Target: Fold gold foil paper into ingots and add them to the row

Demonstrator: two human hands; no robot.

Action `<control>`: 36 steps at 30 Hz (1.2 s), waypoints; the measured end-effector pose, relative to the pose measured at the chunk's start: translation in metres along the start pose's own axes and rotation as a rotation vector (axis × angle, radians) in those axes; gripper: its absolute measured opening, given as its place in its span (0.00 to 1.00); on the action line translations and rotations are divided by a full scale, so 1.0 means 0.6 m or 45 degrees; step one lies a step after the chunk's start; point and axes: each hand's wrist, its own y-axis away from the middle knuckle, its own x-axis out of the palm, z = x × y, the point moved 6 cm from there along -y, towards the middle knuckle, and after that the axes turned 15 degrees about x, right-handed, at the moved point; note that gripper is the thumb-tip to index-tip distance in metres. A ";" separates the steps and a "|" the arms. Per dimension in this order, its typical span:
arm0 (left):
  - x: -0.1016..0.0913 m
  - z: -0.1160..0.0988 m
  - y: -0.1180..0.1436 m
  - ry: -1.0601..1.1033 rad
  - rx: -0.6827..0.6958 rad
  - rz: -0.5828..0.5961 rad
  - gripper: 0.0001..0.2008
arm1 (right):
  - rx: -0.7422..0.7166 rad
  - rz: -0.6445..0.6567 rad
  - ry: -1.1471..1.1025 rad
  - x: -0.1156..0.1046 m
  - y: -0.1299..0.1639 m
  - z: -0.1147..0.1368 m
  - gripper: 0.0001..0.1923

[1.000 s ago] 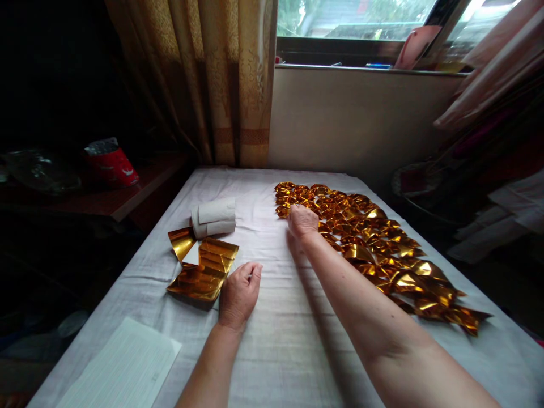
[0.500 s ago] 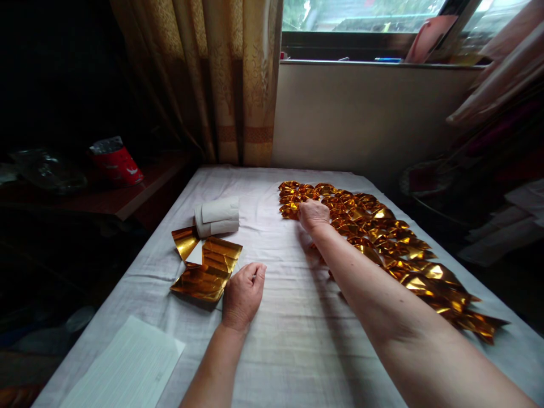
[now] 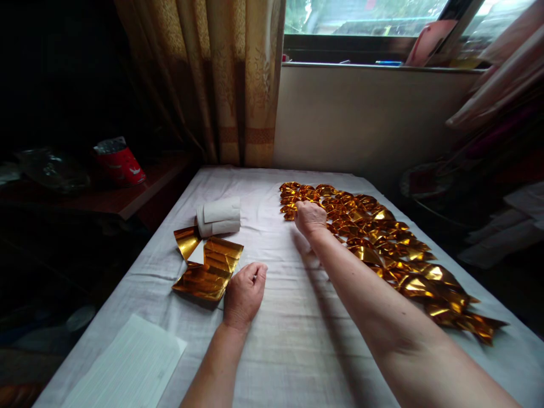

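Observation:
My left hand [image 3: 244, 296] rests on the white sheet in a loose fist, nothing visible in it. Just left of it lie shiny gold foil sheets [image 3: 219, 266], creased and slightly curled. Stretched forward, my right hand [image 3: 311, 217] is closed at the near left end of several rows of folded gold foil pieces [image 3: 357, 215]. Its fingertips are hidden, so whatever they pinch cannot be made out. The foil pieces are puffed in the middle with pointed ends.
A roll of white paper [image 3: 220, 217] lies behind the foil sheets. Pale lined paper [image 3: 127, 362] is at the near left. A dark side table [image 3: 140, 195] carries a red container [image 3: 121, 164]. Curtain [image 3: 255, 85] and wall [image 3: 340, 113] stand beyond the far edge.
My right hand has shifted slightly left and a little nearer along the foil rows, still closed. The left hand has stayed in place.

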 end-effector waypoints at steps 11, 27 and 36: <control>-0.064 -0.028 0.001 0.017 0.212 -0.467 0.21 | -0.550 0.234 -0.401 0.034 0.159 0.139 0.15; -0.052 -0.032 0.001 0.057 0.231 -0.418 0.21 | -0.262 0.361 -0.733 0.066 0.162 0.179 0.02; -0.051 -0.027 0.001 0.057 0.218 -0.421 0.21 | -0.318 0.335 -0.766 0.058 0.162 0.172 0.06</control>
